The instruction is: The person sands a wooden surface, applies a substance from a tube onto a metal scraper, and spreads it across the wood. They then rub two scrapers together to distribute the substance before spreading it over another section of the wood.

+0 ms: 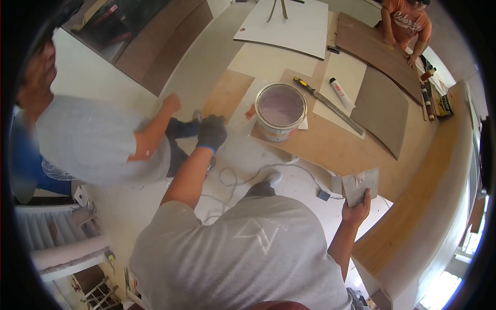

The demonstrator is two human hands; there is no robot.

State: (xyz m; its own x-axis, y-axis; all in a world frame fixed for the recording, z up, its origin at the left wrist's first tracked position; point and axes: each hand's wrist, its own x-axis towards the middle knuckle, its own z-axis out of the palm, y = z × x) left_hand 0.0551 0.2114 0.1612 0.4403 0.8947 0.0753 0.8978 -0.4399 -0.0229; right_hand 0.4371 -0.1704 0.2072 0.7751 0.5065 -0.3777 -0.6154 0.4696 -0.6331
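Note:
My left hand (212,132), in a dark grey work glove with a blue cuff, is closed beside the near-left edge of the worktable (219,95). What it holds, if anything, is hidden. My bare right hand (357,209) grips a flat grey square plate (360,187) with a pale smear on it, near the table's front right corner. Between my hands, on the table, stands an open metal can (279,133) of pale mauve paste. A rasp-like tool with a black and yellow handle (304,84) lies to its right, beside a white tube (342,93).
Brown sheets (374,49) and a white panel (287,26) cover the far table. A co-worker in an orange shirt (408,23) leans over there. Another person in a grey shirt (88,137) stands close on my left. A cable (243,178) lies on the floor; a curved wooden piece (413,206) borders the right.

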